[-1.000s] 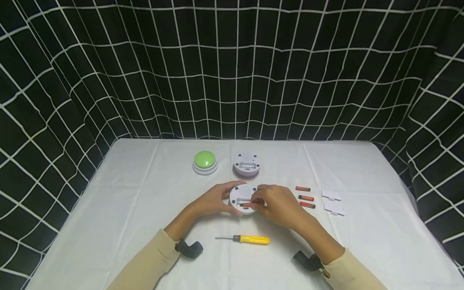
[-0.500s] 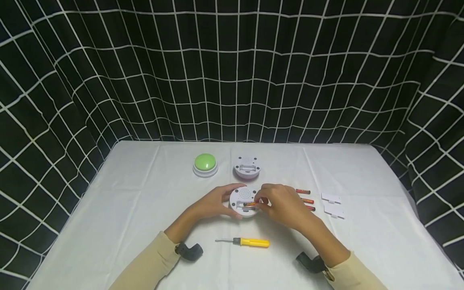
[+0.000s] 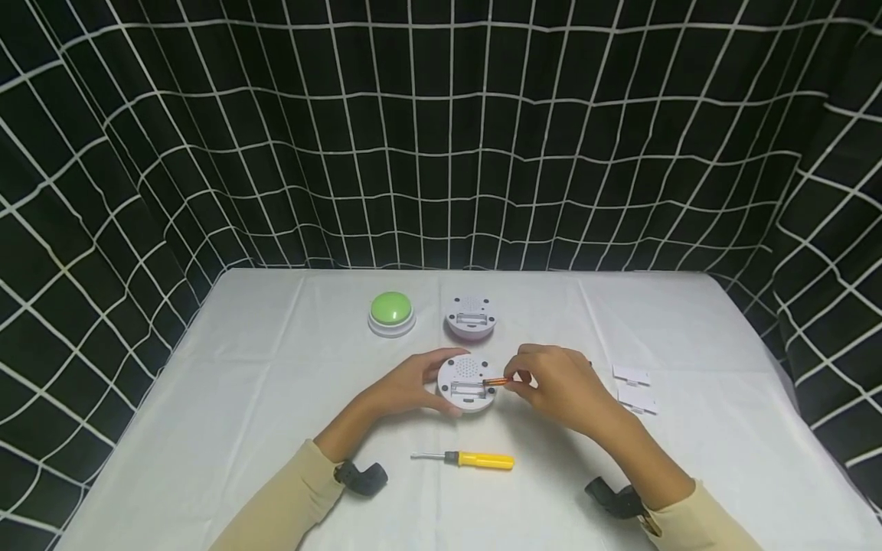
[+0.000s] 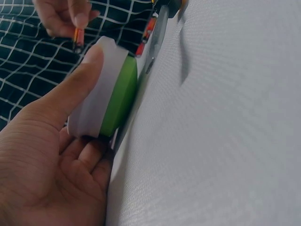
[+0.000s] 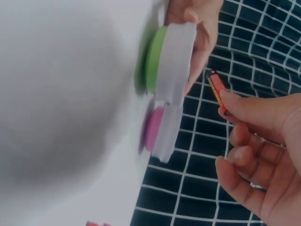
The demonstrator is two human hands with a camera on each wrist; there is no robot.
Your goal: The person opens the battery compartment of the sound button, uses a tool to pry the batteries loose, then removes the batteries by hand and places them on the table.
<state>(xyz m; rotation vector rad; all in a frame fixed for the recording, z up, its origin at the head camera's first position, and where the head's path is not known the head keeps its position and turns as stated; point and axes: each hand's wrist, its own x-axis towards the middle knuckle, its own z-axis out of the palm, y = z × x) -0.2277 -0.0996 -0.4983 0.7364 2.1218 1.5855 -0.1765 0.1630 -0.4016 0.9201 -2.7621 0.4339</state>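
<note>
Battery point(image 3: 495, 381) pinched by the right hand point(image 3: 560, 386) has shifted rightward, above the edge of the upturned button point(image 3: 458, 370), whose compartment point(image 3: 468, 391) thus seems unfilled, while the left hand point(image 3: 409, 386) grips this button.

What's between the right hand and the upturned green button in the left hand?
A red battery, pinched in the right hand; the right wrist view shows it apart from the upturned green button.

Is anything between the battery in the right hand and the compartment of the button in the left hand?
Nothing visible: the battery compartment is uncovered, and the left hand grips the green push-button opposite the battery.
</note>
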